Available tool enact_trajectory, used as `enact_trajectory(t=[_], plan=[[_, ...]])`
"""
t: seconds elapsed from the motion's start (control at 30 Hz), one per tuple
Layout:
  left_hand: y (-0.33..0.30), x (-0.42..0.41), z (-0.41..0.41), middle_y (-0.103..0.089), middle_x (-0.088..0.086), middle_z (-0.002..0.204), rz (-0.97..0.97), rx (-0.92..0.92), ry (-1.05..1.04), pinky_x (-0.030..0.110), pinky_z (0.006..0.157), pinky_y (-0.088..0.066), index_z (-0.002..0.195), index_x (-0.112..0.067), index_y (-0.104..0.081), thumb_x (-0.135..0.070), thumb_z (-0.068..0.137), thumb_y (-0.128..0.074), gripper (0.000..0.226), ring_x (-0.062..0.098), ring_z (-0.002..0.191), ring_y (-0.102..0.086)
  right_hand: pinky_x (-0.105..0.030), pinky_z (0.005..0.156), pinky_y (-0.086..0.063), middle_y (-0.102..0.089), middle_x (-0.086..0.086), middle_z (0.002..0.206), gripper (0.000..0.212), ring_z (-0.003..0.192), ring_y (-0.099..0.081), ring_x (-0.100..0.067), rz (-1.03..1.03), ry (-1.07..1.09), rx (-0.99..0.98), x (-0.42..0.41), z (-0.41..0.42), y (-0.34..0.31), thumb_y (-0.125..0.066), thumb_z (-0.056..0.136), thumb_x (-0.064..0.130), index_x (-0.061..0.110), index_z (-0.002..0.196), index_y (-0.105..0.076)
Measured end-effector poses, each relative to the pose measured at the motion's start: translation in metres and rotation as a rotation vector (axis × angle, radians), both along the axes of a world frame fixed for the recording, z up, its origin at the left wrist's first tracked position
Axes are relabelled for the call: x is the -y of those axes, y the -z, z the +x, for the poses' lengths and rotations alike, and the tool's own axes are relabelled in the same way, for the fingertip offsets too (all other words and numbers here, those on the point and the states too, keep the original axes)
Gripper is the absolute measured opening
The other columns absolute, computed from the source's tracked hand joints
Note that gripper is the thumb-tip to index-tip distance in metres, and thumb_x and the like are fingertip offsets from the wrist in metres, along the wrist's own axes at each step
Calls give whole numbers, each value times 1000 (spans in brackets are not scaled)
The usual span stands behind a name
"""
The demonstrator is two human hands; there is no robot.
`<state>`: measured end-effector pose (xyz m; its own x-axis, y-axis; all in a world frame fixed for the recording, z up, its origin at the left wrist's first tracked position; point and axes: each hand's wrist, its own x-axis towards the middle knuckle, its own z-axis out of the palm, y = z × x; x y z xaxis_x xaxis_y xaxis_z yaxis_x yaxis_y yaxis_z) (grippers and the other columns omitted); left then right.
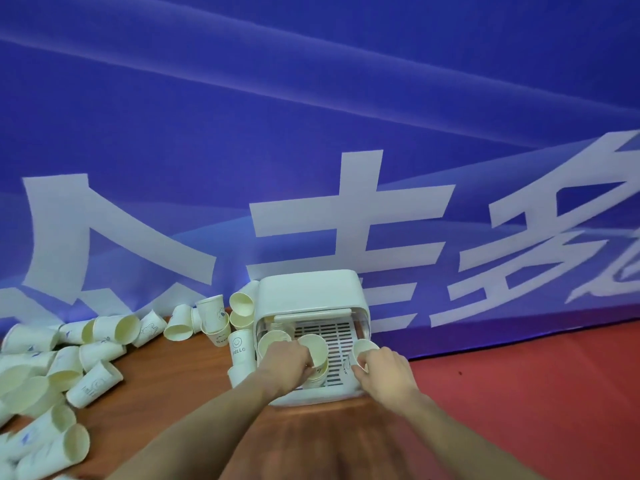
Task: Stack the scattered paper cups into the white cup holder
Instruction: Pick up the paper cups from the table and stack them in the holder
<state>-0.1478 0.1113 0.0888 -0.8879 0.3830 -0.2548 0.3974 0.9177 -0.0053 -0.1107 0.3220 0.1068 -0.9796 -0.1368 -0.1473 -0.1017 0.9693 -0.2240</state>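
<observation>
Left hand (289,362) gripping cup stack (317,358) inside white cup holder (308,296), long axis tilted, mouths toward 12 o'clock. Right hand (381,367) pinching single cup (363,348) at holder's 3 o'clock edge, mouth up. Scattered cups (93,382) at 9 o'clock on wooden table (166,393), axes mixed.

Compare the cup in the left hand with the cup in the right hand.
The left hand holds its cup over the white cup holder's slatted tray, atop a nested stack. The right hand holds its cup at the holder's right edge, on no stack. Both are cream paper cups, mouths toward the camera.
</observation>
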Motion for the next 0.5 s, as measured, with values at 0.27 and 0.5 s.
enact_trajectory(t=[0.27, 0.5], plan=[[29, -2, 3, -67, 4, 119, -3, 57, -34, 34, 89, -49, 127, -28, -64, -47, 94, -53, 39, 25, 108, -63, -32, 68, -35, -70, -3, 90, 34, 90, -64, -27, -1, -8, -71, 2, 3, 16, -42, 99, 43, 20, 88, -67], [23, 6, 0, -67, 0, 122, 47, 53, -60, 34, 93, -48, 133, -31, -58, -48, 93, -55, 43, 22, 113, -61, -31, 65, -33, -68, -3, 87, 33, 83, -62, -29, 20, -71, -98, 11, -2, 0, -39, 102, 40, 24, 78, -55]])
